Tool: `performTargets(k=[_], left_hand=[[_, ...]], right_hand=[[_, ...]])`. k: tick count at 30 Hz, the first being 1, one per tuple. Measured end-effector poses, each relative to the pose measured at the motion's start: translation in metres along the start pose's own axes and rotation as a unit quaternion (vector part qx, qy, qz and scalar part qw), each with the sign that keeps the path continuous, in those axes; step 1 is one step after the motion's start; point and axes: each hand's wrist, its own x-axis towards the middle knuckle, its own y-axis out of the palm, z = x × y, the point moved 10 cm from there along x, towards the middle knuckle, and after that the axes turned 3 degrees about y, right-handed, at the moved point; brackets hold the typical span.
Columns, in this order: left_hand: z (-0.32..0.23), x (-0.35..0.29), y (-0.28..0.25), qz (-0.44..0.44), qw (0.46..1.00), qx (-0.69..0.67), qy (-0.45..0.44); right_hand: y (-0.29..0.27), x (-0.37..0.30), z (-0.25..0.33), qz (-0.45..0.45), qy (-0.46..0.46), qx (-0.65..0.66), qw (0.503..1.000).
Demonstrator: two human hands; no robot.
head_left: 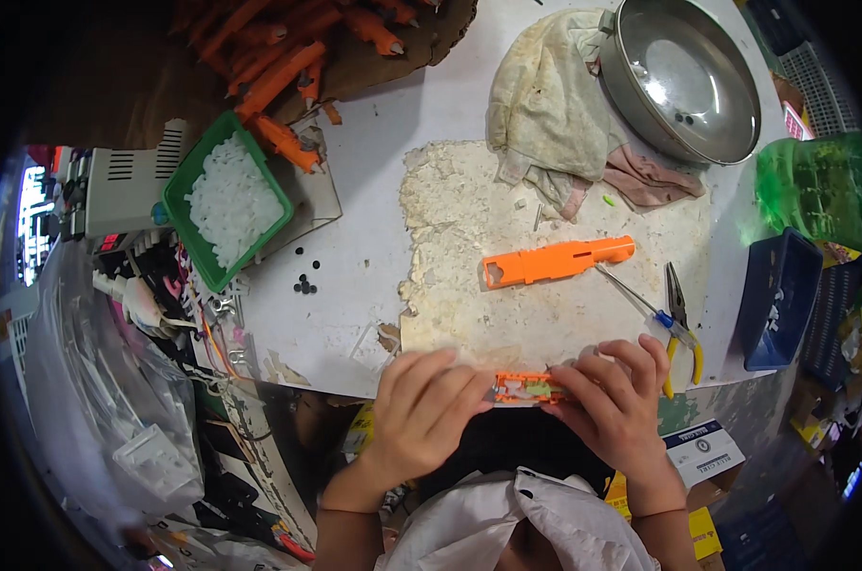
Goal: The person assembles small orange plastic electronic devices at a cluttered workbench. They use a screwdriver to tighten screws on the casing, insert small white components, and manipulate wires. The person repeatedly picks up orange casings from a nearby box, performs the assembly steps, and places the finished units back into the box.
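Observation:
At the table's near edge, an orange plastic housing (526,387) lies open side up, with small green and pale parts inside. My left hand (426,409) grips its left end, fingers curled over it. Its right end is held by my right hand (614,400), thumb below and fingers above. Both hands hide the ends of the housing. Beyond them lies a separate orange housing piece (557,263), closed side up. A screwdriver (645,305) with a blue and white handle touches down beside it. To the right are needle-nose pliers (679,328) with yellow grips.
A green tray (281,228) of small white parts stands left, near several black pieces (304,285). Many orange housings (279,76) are piled at the back left. A rag (550,95) and a metal bowl (640,105) sit back right; a blue bin (794,285) is at the right.

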Motion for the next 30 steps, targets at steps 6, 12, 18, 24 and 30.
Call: performTargets(k=[6,12,18,24,30], left_hand=[[0.001,-0.001,0.005,0.031,1.000,0.002,-0.004],[0.008,0.001,0.005,0.039,0.997,-0.033,-0.058],[0.016,-0.004,0.007,0.029,0.993,-0.082,-0.079],[0.017,-0.016,0.001,-0.036,0.995,-0.065,-0.060],[0.012,-0.017,0.000,-0.081,0.994,-0.051,-0.047]], right_hand=[[0.002,0.003,-0.002,0.023,0.001,0.027,0.999],[0.002,0.006,-0.002,0.037,0.001,0.038,0.999],[-0.011,0.004,-0.012,0.021,0.041,0.049,0.998],[-0.032,-0.015,-0.022,-0.022,0.061,-0.021,0.998],[-0.040,-0.022,-0.024,-0.100,0.045,-0.006,0.994]])
